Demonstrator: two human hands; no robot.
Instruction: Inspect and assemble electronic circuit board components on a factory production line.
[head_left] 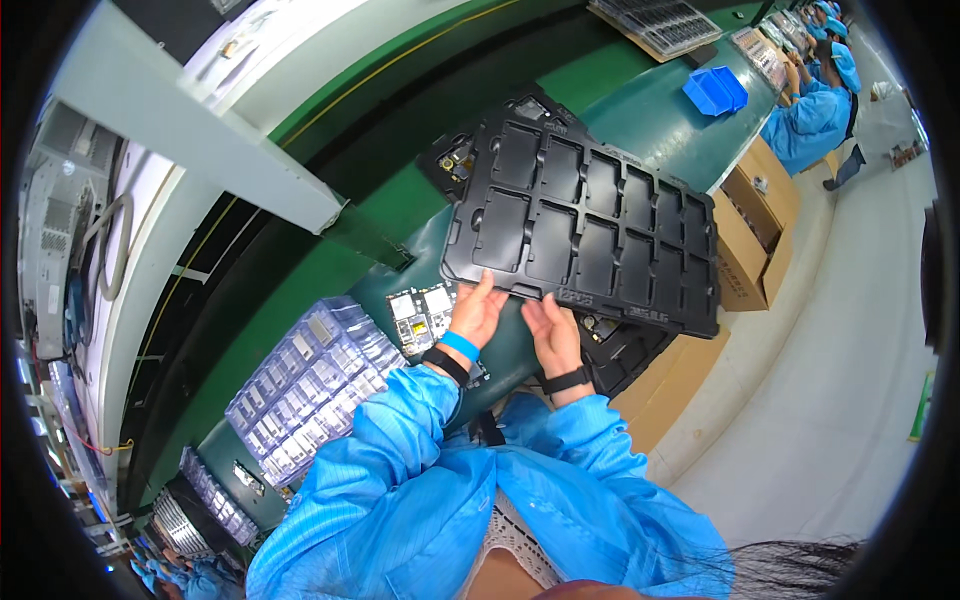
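Note:
A large black plastic tray (590, 225) with two rows of empty rectangular pockets is tilted in front of me. My left hand (477, 316) grips its near edge by the left corner, thumb on top and the other fingers partly hidden. Beside it, my right hand (552, 338) is closed on the same edge, its fingertips partly under the rim. Beneath lie more black trays, one showing small parts at its far left corner (455, 160), another jutting out at the near right (625, 355). Next to my left hand are circuit boards (420, 318) on the green bench.
Clear plastic trays (315, 385) of small parts are stacked at the left. Farther along the green bench (640, 115) stands a blue bin (715, 91). Cardboard boxes (757, 230) stand along its right side. A grey post (220, 130) rises at the left. Co-workers in blue (815, 125) sit at the far right.

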